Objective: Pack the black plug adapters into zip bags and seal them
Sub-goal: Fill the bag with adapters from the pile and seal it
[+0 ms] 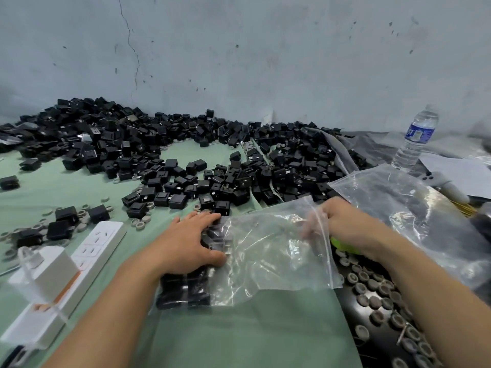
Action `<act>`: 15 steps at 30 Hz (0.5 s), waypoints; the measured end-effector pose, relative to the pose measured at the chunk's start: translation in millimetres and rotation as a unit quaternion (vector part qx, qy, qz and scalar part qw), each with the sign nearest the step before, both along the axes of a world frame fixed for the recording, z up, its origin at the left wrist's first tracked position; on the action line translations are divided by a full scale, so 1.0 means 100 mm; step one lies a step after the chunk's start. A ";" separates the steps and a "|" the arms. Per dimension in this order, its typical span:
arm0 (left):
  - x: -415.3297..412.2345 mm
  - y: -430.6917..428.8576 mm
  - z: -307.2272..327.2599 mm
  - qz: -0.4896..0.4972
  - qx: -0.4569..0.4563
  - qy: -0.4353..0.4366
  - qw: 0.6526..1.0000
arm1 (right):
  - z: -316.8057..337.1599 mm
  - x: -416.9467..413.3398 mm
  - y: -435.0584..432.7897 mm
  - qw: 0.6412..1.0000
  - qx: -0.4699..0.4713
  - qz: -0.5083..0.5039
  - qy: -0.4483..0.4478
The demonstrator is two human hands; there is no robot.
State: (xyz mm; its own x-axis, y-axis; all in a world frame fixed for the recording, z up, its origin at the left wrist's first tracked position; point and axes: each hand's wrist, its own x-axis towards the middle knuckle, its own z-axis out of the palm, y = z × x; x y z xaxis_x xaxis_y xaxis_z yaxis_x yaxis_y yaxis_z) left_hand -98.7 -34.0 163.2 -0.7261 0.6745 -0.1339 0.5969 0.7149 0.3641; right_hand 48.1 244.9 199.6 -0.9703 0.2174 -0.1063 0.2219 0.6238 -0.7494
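Observation:
A clear zip bag [265,258] lies flat on the green cloth [239,335] in front of me, with several black plug adapters [186,290] packed at its left end. My left hand [191,243] lies spread on top of those adapters, fingers straight, pressing them through the plastic. My right hand [342,224] grips the bag's zip edge at the right, fingers curled into the plastic. A large heap of loose black adapters [186,155] covers the cloth behind.
A white power strip [87,258] and white boxes [45,285] sit at the left. Grey ring caps [377,296] lie on a dark surface at the right. More clear bags [414,208], a water bottle [417,136] and papers stand at the right, a grey wall behind.

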 end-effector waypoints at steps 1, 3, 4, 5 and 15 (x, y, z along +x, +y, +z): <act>-0.01 0.00 -0.01 0.000 -0.002 0.002 1.000 | 0.01 0.01 0.13 0.996 0.011 -0.083 0.039; -0.01 0.00 -0.01 -0.001 -0.008 0.000 1.000 | 0.06 -0.04 0.30 0.966 0.085 -0.215 0.114; -0.01 0.00 -0.01 0.000 -0.008 -0.002 1.000 | 0.07 -0.11 0.32 0.955 0.134 -0.236 0.119; -0.01 0.00 -0.01 0.000 -0.007 -0.003 1.000 | 0.06 -0.19 0.33 0.951 0.175 -0.233 0.102; -0.04 -0.01 0.01 -0.003 0.002 -0.013 1.000 | -0.15 -0.55 0.41 0.894 0.430 -0.124 -0.031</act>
